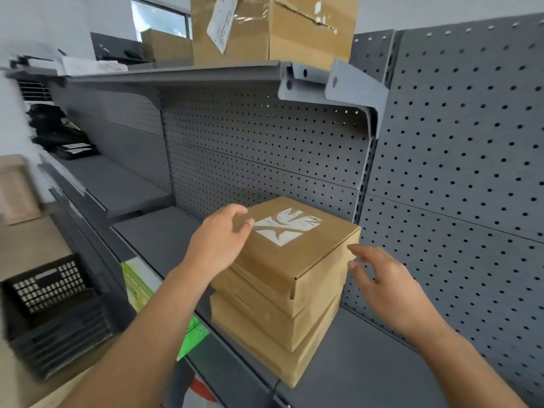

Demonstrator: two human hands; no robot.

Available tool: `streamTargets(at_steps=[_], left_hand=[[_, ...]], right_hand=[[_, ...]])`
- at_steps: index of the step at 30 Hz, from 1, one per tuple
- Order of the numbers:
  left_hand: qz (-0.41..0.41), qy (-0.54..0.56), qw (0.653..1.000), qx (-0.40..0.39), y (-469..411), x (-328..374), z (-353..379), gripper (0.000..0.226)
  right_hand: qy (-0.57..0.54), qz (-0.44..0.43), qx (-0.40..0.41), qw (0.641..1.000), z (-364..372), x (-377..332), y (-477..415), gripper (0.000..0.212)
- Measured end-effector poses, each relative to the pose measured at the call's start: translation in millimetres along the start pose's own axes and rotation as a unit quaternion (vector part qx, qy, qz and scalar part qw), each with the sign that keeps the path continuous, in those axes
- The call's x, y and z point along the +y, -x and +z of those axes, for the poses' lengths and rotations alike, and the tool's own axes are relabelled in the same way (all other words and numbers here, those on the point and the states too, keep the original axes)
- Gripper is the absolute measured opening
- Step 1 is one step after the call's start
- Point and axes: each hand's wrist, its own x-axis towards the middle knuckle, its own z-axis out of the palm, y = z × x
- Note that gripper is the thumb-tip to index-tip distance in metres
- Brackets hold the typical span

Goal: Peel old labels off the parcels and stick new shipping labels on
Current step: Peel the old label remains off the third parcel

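Brown cardboard makes up a stack of three boxes that stands on a grey metal shelf, close to the perforated back panel. The top box sits slightly askew on the two beneath it, with its lid closed. A torn label remains on the lid: ragged white strips, with a fragment of print at the far right, stuck flat to the cardboard.

The left hand lies against the left edge of the top box. Its fingers are loosely curved rather than clenched, and its fingertips touch the lid just beside the torn label. The right hand is released, fingers spread, next to the right corner of the same box; whether a fingertip touches the cardboard cannot be told.

An upper shelf carries a large box with creased clear tape and a white paper sheet hanging loose on its front. Below and to the left, a black plastic crate stands on a pale surface, blurred. A green packet shows under the front lip of the lower shelf.
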Motion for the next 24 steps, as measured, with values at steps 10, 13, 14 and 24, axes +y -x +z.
streamTargets(at_steps=[10,13,14,24], left_hand=[[-0.091,0.112,0.989,-0.013,-55.3,-78.2,8.4,0.042],[-0.143,0.203,0.967,-0.053,-62.5,-79.8,15.6,0.036],[-0.167,0.236,0.955,-0.069,-64.9,-79.5,18.0,0.029],[-0.200,0.354,0.904,-0.133,-73.7,-89.3,25.0,0.035]], right_hand=[[-0.149,0.130,0.039,0.980,55.1,-17.6,-28.8,0.059],[-0.235,0.197,0.039,0.951,63.4,-23.4,-28.6,0.061],[-0.272,0.221,0.037,0.936,65.2,-26.6,-28.5,0.061],[-0.382,0.264,0.051,0.884,76.0,-45.0,-24.5,0.044]])
